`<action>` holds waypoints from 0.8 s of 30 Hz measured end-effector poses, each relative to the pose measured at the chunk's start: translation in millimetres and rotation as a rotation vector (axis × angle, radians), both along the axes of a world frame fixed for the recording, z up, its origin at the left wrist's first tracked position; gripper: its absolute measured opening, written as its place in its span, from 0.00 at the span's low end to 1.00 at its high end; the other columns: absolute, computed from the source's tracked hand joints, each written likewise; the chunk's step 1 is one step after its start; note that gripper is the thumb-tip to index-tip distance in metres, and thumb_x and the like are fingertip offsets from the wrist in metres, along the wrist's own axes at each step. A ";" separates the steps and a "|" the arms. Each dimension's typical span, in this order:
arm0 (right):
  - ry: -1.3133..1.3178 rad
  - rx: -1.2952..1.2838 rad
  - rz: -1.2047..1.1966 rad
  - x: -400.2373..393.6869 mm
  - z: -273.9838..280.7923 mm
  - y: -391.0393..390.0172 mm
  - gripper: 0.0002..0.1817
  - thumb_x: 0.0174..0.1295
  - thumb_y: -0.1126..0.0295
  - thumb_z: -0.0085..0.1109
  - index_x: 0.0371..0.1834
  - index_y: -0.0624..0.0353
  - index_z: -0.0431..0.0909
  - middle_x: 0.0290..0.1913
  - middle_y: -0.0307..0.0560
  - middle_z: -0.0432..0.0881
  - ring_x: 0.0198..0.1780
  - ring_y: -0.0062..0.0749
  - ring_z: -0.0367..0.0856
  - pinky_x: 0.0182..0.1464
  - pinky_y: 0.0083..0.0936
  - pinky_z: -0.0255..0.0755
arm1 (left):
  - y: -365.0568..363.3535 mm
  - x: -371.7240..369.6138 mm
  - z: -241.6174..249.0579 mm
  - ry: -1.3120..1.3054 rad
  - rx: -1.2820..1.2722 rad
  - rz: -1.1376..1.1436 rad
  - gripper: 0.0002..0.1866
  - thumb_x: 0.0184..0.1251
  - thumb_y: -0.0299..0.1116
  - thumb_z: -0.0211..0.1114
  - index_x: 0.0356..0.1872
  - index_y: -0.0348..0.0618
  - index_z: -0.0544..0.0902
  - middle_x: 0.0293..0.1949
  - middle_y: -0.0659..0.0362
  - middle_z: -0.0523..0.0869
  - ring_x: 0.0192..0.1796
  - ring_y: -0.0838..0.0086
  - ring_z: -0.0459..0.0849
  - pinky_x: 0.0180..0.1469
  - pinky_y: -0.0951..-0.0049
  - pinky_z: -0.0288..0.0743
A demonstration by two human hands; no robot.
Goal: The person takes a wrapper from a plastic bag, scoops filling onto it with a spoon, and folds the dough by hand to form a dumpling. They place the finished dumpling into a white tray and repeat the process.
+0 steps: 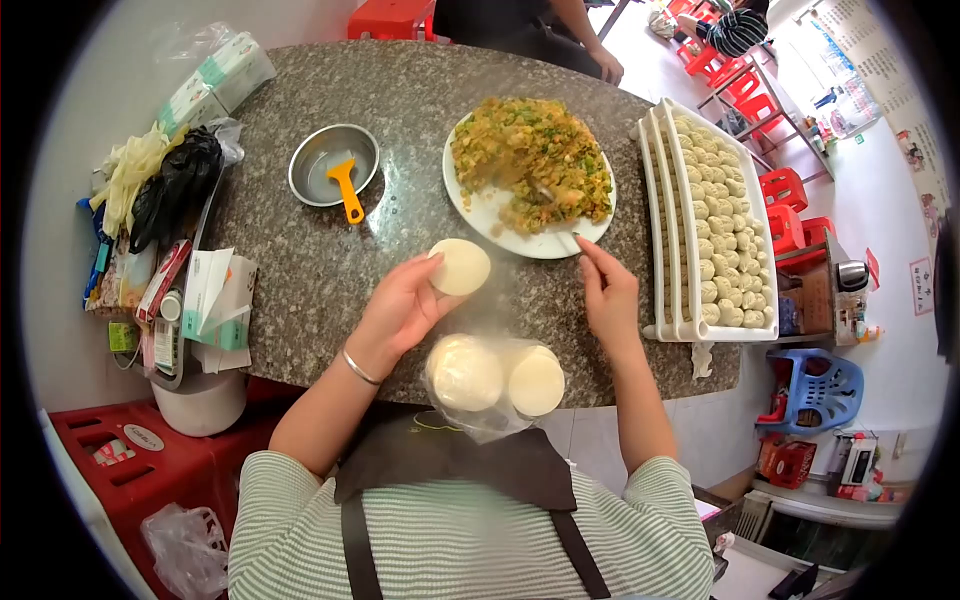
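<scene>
A round, pale dough wrapper [460, 267] is held in my left hand [405, 300], thumb on its top edge. My right hand [610, 297] grips the handle of a metal utensil [569, 241] at the near rim of a white plate [482, 207]. Chopped yellow-green filling [525, 150] is heaped on that plate, and the utensil's far end lies in it. Two stacks of wrappers, a left one [466, 374] and a right one [537, 381], sit in clear plastic at the table's near edge, between my forearms.
Stacked white trays [655, 230] at the right hold rows of filled dumplings [715, 220]. A metal bowl [305, 178] with an orange-handled tool [346, 190] stands left of the plate. Bags, boxes and gloves [140, 175] crowd the left side. Another person [520, 25] is across the table.
</scene>
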State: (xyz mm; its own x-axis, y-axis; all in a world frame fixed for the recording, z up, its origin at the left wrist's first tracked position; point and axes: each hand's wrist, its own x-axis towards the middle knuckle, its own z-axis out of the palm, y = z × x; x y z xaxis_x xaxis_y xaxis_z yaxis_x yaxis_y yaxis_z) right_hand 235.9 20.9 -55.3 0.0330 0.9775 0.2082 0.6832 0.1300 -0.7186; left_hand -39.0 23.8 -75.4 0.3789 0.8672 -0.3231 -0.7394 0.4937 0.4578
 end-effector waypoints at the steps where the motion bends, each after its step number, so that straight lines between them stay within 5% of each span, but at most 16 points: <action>1: 0.024 -0.027 -0.008 -1.1 7.9 -3.9 0.15 0.69 0.74 0.54 0.57 0.61 0.80 0.35 0.45 0.85 0.31 0.20 0.76 0.35 0.21 0.71 | 1.2 2.0 1.5 -0.014 0.000 -0.022 0.17 0.76 0.31 0.51 0.59 0.31 0.71 0.58 0.49 0.79 0.60 0.62 0.80 0.64 0.58 0.74; 5: 0.024 0.085 0.066 -1.4 -1.0 -17.0 0.15 0.69 0.74 0.54 0.57 0.62 0.80 0.38 0.40 0.85 0.32 0.16 0.74 0.36 0.18 0.71 | 7.3 6.0 -2.8 -0.055 0.023 -0.124 0.23 0.76 0.36 0.52 0.65 0.32 0.66 0.64 0.47 0.74 0.67 0.59 0.72 0.72 0.56 0.64; 7: 0.085 -0.110 0.077 -7.0 -4.1 -26.2 0.15 0.69 0.74 0.53 0.57 0.62 0.80 0.40 0.41 0.86 0.35 0.18 0.76 0.40 0.18 0.72 | 10.2 10.9 -1.6 -0.063 0.016 -0.141 0.24 0.77 0.38 0.51 0.66 0.34 0.66 0.64 0.48 0.73 0.67 0.60 0.72 0.71 0.56 0.64; 13: 0.159 -0.123 0.058 -18.9 -7.8 -30.9 0.15 0.67 0.76 0.55 0.56 0.61 0.81 0.40 0.45 0.86 0.36 0.18 0.77 0.41 0.19 0.72 | 19.1 32.7 15.0 -0.105 0.020 -0.149 0.22 0.78 0.39 0.50 0.65 0.39 0.67 0.64 0.54 0.74 0.66 0.65 0.73 0.69 0.59 0.64; 16: 0.070 -0.032 0.185 -26.4 -3.1 -38.6 0.16 0.64 0.77 0.58 0.55 0.58 0.82 0.36 0.53 0.84 0.29 0.31 0.79 0.35 0.23 0.72 | 18.2 38.9 20.8 -0.152 0.031 -0.083 0.18 0.78 0.37 0.50 0.62 0.39 0.70 0.61 0.56 0.77 0.64 0.67 0.74 0.68 0.61 0.65; 20: 0.061 -0.057 0.226 -18.6 4.5 -43.1 0.16 0.64 0.77 0.58 0.56 0.59 0.81 0.39 0.52 0.86 0.30 0.27 0.79 0.36 0.22 0.73 | 20.0 38.6 13.6 -0.150 0.024 0.000 0.18 0.78 0.35 0.49 0.62 0.35 0.70 0.61 0.54 0.76 0.64 0.67 0.74 0.69 0.62 0.65; 22: 0.216 -0.165 -0.039 -13.7 2.7 -45.3 0.16 0.65 0.76 0.57 0.57 0.60 0.81 0.41 0.49 0.86 0.31 0.23 0.77 0.36 0.20 0.73 | 18.8 37.2 13.2 -0.159 0.022 -0.023 0.18 0.78 0.34 0.49 0.61 0.34 0.69 0.61 0.53 0.76 0.64 0.66 0.74 0.69 0.62 0.65; 24: 0.185 -0.069 0.019 -17.1 -9.9 -44.3 0.16 0.66 0.76 0.57 0.57 0.60 0.80 0.41 0.48 0.87 0.31 0.22 0.77 0.36 0.20 0.72 | 17.3 36.3 14.8 -0.169 0.021 -0.043 0.18 0.78 0.34 0.49 0.61 0.33 0.69 0.61 0.51 0.76 0.64 0.66 0.74 0.70 0.62 0.66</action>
